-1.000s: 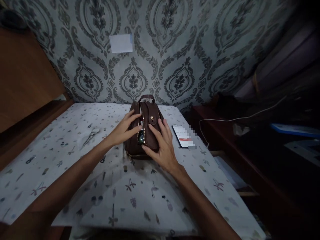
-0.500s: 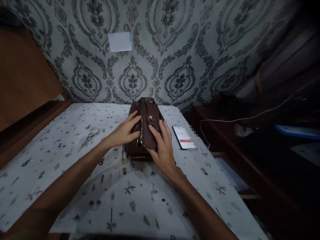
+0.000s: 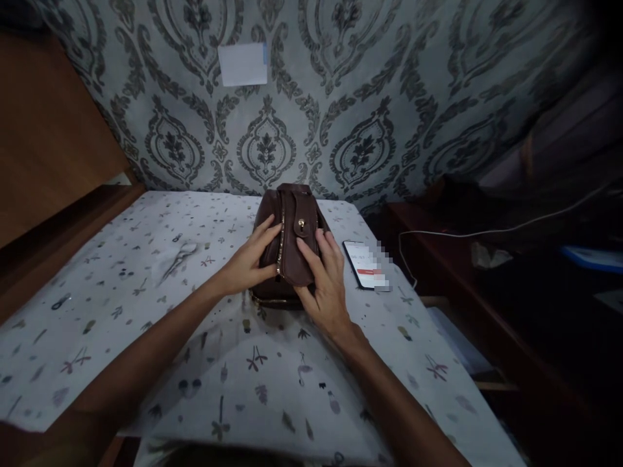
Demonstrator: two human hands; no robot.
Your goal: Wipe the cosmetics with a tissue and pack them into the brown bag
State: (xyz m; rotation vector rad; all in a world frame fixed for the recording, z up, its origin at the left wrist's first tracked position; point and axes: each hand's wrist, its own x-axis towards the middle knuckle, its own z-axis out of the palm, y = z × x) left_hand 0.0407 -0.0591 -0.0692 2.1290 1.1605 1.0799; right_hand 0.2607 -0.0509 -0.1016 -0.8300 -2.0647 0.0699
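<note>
A dark brown leather bag (image 3: 294, 252) stands on the patterned cloth, with a gold zip along the left of its front panel and a gold clasp on its strap tab. My left hand (image 3: 248, 261) lies on the bag's left side, fingers spread and touching the leather beside the zip. My right hand (image 3: 327, 282) grips the lower right of the front panel, its thumb at the bottom edge and its fingers over the front and right side. The bag's right side is partly hidden by that hand.
Right of the bag lies a phone (image 3: 363, 266) with a lit screen, partly blurred out. A crumpled clear plastic piece (image 3: 176, 259) is on the cloth at left. A white cable (image 3: 457, 231) runs past the table's right edge. The patterned wall (image 3: 311, 123) rises behind.
The view has shifted, so everything sits slightly farther right and higher. The gap by the front panel's zip at the lower left has narrowed. Both hands stay on the bag.
</note>
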